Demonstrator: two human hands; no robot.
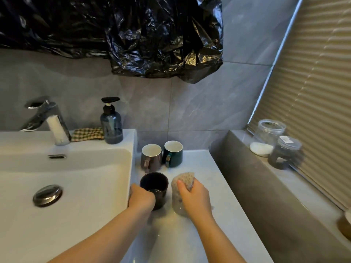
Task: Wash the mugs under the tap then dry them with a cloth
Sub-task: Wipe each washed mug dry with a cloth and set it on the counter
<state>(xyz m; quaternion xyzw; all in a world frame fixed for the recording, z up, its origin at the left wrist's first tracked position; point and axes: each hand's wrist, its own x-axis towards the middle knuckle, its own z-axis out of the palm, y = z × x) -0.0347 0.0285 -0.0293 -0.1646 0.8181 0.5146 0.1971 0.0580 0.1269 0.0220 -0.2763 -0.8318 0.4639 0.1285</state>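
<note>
**One mug in my hand, two still waiting**

The dark mug (154, 184) stands upright on the bench (199, 164), just beside the edge of the sink (85, 168). My left hand (141, 199) is curled round its near side and grips it. I think I hold it this way so I can lift it straight over to the sink. I cannot see its handle, because my hand hides that side.

My right hand (193, 198) grips a beige sponge (185, 179), with my thumb on the front of it. It might be a thick cloth, I cannot tell. It stands on the bench close to the mug, so both are ready at once.

Behind them, a brown mug (151, 155) and a green mug (173, 154) sit side by side near the wall, mouths up. They look like they are waiting their turn.

The tap (45, 118) is at the back of the sink, and I see no water coming out. A soap bottle (111, 128) stands next to it. A checked cloth (88, 133) lies between them, close by for drying later.

I think the washing has hardly begun.
</note>
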